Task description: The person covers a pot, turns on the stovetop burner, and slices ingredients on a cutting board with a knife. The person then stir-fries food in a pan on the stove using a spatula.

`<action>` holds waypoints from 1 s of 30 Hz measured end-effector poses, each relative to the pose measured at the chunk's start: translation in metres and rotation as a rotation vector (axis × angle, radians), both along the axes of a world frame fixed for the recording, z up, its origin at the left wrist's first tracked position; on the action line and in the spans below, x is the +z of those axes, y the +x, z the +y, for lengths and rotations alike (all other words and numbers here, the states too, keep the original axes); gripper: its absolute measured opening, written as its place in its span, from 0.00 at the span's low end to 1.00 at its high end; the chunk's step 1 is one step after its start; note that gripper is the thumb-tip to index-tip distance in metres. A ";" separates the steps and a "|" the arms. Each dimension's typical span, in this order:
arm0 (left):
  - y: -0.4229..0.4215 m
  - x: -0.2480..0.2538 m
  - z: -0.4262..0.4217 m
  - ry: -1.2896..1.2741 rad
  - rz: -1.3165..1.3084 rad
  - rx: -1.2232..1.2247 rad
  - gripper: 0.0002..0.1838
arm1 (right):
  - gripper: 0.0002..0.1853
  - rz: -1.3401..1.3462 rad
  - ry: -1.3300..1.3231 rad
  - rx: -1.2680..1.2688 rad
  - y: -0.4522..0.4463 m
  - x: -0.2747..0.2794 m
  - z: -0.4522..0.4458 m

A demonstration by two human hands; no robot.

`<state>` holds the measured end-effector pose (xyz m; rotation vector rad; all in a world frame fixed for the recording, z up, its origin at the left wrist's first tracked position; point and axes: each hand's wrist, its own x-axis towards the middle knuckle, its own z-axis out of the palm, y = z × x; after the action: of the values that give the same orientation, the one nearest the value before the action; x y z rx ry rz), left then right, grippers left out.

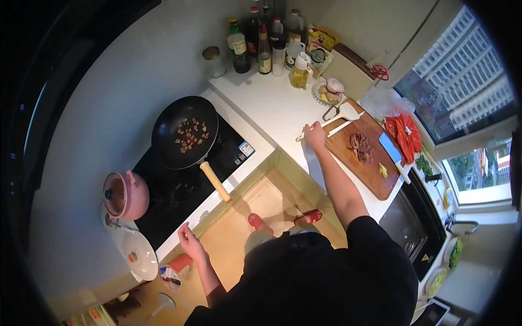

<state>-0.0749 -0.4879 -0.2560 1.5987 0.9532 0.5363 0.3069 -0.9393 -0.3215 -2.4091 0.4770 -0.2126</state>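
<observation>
My right hand [314, 134] is closed around the handle of a cream spatula [348, 112], whose head lies over the wooden cutting board [353, 174]. A thin white stick [339, 128] lies just beside it. Sliced dark meat [360, 147] and a small pile of yellowish slivers [383, 171] are on the board, with a blue-bladed knife [390, 149] at its right edge. My left hand [190, 242] hangs by the counter's front edge, fingers loosely bent and holding nothing. Beyond it, a black wok [163, 136] with browned pieces [191, 135] sits on the cooktop.
A pink pot [126, 195] stands at the cooktop's left, with a white lid [140, 255] nearby. The wok's wooden handle [215, 182] juts over the counter edge. Bottles [264, 57] line the back; a glass plate [326, 93] holds ginger and onion. The sink [413, 223] is right.
</observation>
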 end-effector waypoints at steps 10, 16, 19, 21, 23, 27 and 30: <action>0.071 -0.011 -0.023 -0.474 0.076 -0.515 0.20 | 0.15 -0.599 -0.023 0.570 -0.129 0.153 0.111; 0.128 -0.002 -0.064 -0.901 -0.095 -0.470 0.29 | 0.19 -0.045 -0.009 0.894 -0.109 0.205 0.168; 0.152 0.001 -0.075 -0.895 -0.123 -0.382 0.24 | 0.18 0.021 -0.326 1.033 -0.063 0.219 0.193; 0.165 0.011 -0.080 -0.864 -0.177 -0.273 0.20 | 0.16 0.006 -0.530 1.096 -0.040 0.227 0.209; 0.170 0.007 -0.082 -0.831 -0.188 -0.243 0.20 | 0.17 -0.007 -0.658 1.129 -0.020 0.212 0.231; 0.176 0.010 -0.086 -0.765 -0.133 -0.218 0.21 | 0.17 -0.117 -0.265 1.117 0.033 0.153 0.286; 0.173 0.006 -0.082 -0.750 -0.106 -0.222 0.22 | 0.17 -0.197 -0.117 1.127 0.052 0.137 0.316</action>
<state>0.0980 -0.5695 -0.2498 0.9651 0.7567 0.0770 0.3592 -0.6234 -0.1847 -2.3549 -0.9973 0.0335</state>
